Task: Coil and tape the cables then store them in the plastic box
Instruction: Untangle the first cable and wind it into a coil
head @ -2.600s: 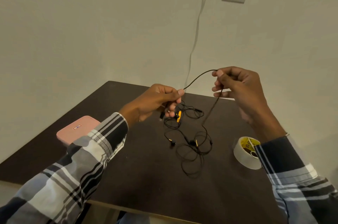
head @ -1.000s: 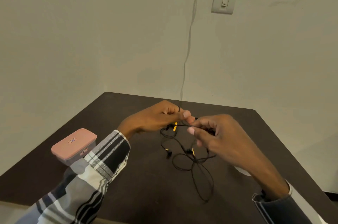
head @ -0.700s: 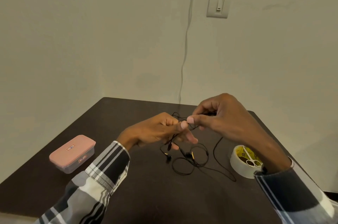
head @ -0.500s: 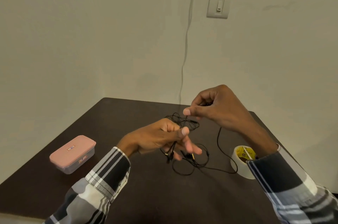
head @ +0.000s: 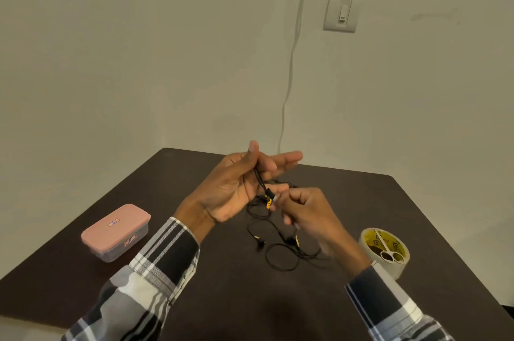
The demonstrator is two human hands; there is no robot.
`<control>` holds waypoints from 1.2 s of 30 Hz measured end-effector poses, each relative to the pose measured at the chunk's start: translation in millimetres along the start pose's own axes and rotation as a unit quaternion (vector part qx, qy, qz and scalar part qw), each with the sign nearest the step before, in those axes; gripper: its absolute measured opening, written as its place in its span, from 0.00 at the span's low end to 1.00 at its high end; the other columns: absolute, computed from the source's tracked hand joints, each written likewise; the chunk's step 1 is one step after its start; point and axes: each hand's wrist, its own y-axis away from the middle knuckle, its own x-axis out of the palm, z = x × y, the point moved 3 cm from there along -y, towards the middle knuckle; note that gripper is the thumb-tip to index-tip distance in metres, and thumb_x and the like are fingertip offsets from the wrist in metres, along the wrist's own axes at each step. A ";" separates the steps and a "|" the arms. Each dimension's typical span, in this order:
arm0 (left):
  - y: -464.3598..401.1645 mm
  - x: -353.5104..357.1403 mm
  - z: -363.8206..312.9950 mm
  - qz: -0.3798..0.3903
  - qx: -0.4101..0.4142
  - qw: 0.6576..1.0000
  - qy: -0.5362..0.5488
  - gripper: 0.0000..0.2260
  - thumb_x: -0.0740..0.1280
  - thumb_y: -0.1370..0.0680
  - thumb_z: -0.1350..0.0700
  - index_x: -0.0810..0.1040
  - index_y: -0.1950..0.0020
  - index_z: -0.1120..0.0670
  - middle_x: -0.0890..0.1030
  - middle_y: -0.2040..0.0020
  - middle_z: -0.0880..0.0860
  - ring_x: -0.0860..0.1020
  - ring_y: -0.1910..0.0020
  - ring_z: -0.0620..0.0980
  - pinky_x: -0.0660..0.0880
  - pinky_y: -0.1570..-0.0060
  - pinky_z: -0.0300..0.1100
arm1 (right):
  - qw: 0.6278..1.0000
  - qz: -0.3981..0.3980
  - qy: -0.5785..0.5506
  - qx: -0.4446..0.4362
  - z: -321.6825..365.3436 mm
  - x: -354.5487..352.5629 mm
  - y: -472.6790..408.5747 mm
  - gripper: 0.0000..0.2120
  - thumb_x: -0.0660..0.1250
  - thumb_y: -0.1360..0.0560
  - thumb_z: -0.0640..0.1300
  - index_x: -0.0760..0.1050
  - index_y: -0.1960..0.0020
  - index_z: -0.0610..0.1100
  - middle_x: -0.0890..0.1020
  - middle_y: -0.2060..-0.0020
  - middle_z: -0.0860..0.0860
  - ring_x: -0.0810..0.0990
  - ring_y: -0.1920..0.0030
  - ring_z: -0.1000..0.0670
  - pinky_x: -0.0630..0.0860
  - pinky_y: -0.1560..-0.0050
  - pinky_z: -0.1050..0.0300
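Cables were what I had in front of me, yet the biggest thing in view was the dark table (head: 222, 299), pushed up against a pale wall (head: 139, 48). On that wall sat a white switch plate (head: 341, 13), and a thin white cord (head: 292, 62) ran down from a box at the top to the table's far edge.

Both my arms reached in from below, in plaid sleeves (head: 155, 265). My left hand (head: 236, 187) was raised above the table, palm turned toward me, its fingers stretched out to the right and its thumb upright; the thumb pressed a strand of the cable against the fingers. My right hand (head: 308, 210) was just beside it and lower, its fingers curled, pinching the cable at its fingertips next to the small yellow piece on the wire.

At the left side of the table stood the plastic box (head: 115, 232), its pink lid on, well apart from my hands. Near the right edge lay the roll of tape (head: 386, 257), with small scissors (head: 385, 247) resting in its core.

The black earphone cable (head: 281, 254) ran from my hands down onto the table between my forearms, where the rest of it lay in loose, tangled loops with the earbuds among them.
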 end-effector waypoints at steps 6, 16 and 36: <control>-10.6 -28.9 -6.0 -0.142 0.004 0.973 -0.180 0.19 0.55 0.17 0.47 0.81 0.57 0.54 0.83 0.39 0.54 0.76 0.33 0.48 0.62 0.28 0.60 | 0.997 0.041 0.058 -0.014 -18.7 14.2 19.4 0.15 0.66 0.20 0.50 0.84 0.55 0.41 0.77 0.75 0.49 0.69 0.77 0.59 0.65 0.72 0.69; -7.0 -41.2 5.3 -0.066 -0.092 0.922 -0.371 0.19 0.57 0.17 0.49 0.83 0.48 0.60 0.85 0.43 0.49 0.76 0.36 0.38 0.65 0.31 0.36 | 0.972 0.023 0.209 -0.105 28.2 -15.9 42.3 0.08 0.69 0.22 0.50 0.83 0.57 0.48 0.81 0.72 0.50 0.80 0.72 0.53 0.76 0.65 0.56; 11.9 1.1 25.6 0.158 -0.156 0.967 -0.128 0.20 0.57 0.19 0.47 0.81 0.52 0.60 0.79 0.37 0.64 0.75 0.33 0.63 0.71 0.35 0.60 | 0.977 -0.053 0.130 -0.161 80.6 -39.5 -18.6 0.12 0.76 0.28 0.51 0.83 0.60 0.42 0.82 0.73 0.49 0.79 0.72 0.53 0.74 0.64 0.59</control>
